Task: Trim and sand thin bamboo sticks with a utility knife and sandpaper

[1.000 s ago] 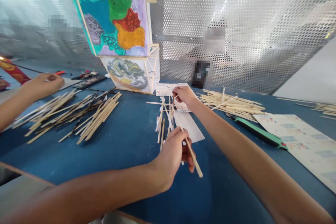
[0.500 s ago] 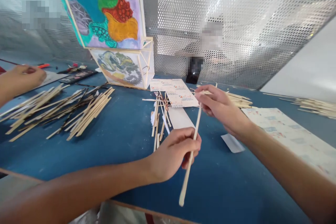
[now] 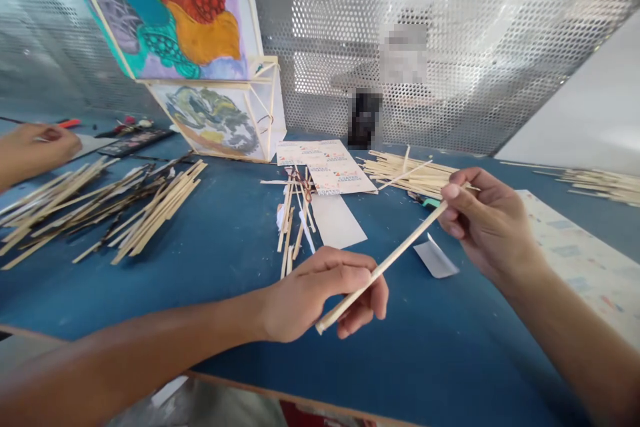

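A thin pale wooden stick (image 3: 407,242) slants between my two hands above the blue table. My left hand (image 3: 333,293) pinches it near its lower end, with the thumb on top and the fingers curled beneath. The stick's upper end is gripped between the thumb and fingers of my right hand (image 3: 483,220). Below and between the hands lies a small folded white paper (image 3: 436,257). Just beyond my left hand, several sticks with white scraps (image 3: 295,220) rest on the table beside a plain paper sheet (image 3: 340,221).
Piles of sticks lie at left (image 3: 155,213), behind my right hand (image 3: 415,170) and at far right (image 3: 600,183). Printed sandpaper sheets (image 3: 345,177) lie mid-table. A painted stick-framed box (image 3: 210,117) stands before the perforated metal screen (image 3: 320,20). Another person's hand (image 3: 40,150) is at left.
My right hand has moved right and toward me, turning the stick from steep to a flatter slant. My left hand still grips it. The view has shifted slightly.
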The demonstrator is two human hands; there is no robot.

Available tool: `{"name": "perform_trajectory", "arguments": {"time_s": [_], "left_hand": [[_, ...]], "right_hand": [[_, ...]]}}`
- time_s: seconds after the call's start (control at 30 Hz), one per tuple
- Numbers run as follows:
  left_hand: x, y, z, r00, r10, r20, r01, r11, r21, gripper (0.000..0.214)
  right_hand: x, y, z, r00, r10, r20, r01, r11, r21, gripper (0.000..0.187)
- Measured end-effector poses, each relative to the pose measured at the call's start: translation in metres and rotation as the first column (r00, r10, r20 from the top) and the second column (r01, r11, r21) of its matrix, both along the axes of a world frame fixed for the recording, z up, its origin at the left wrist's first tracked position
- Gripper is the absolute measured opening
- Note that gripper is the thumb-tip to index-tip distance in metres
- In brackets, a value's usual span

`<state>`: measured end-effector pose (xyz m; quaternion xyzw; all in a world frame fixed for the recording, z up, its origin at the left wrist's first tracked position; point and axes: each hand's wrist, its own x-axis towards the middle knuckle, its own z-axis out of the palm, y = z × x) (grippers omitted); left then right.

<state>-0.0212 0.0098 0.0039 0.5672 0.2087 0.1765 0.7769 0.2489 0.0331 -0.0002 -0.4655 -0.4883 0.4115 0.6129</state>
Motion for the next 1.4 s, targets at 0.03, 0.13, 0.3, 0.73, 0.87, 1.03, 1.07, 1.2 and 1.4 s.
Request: {"name": "perform_trajectory", "arguments": {"time_s": [0.03,0.13,0.3,0.73,0.87,1.03,1.07,1.2,1.4], "left_hand": [[0.000,0.000,0.001,1.000,-0.009,-0.008,0.009,1.000,0.001,0.034],[0.000,0.001,0.001,1.000,-0.010,-0.024,0.010,1.000,0.000,0.034],[-0.002,0.004,0.001,0.997,-0.066,-0.026,0.067,0.997,0.031,0.032],[0.011,0.001,-0.011,0.944,0.024,-0.330,0.007,0.996,0.091,0.030],[0.008,0.002,0.000,0.970,-0.021,-0.244,0.054,0.990,0.128,0.037],[0.008,-0.001,0.005,0.996,-0.036,-0.081,0.041,0.997,0.065,0.040],[0.009,-0.002,0.004,0.997,-0.030,-0.070,0.034,0.998,0.052,0.039],[0.009,-0.002,0.002,0.994,-0.008,-0.109,0.014,0.998,0.056,0.035],[0.008,-0.002,0.003,0.982,0.029,-0.186,-0.007,0.993,0.115,0.028]], "right_hand": [[0.001,-0.001,-0.001,1.000,-0.009,0.005,0.009,1.000,0.006,0.026],[0.001,-0.003,0.001,1.000,-0.007,-0.015,0.007,1.000,0.019,0.022],[0.005,-0.006,0.004,0.995,0.016,-0.097,-0.015,1.000,0.013,0.012],[0.006,-0.020,0.016,0.998,-0.056,0.027,0.044,0.945,0.325,0.026],[0.000,-0.032,0.012,0.994,0.077,0.072,-0.096,0.942,0.321,0.021],[-0.016,-0.047,0.007,0.971,0.206,0.124,-0.232,0.939,0.254,0.019],[-0.019,-0.048,0.006,0.966,0.226,0.129,-0.251,0.936,0.245,0.018],[-0.023,-0.052,0.004,0.949,0.263,0.175,-0.299,0.927,0.225,0.015],[-0.020,-0.054,0.002,0.929,0.291,0.230,-0.336,0.923,0.190,0.021]]}}
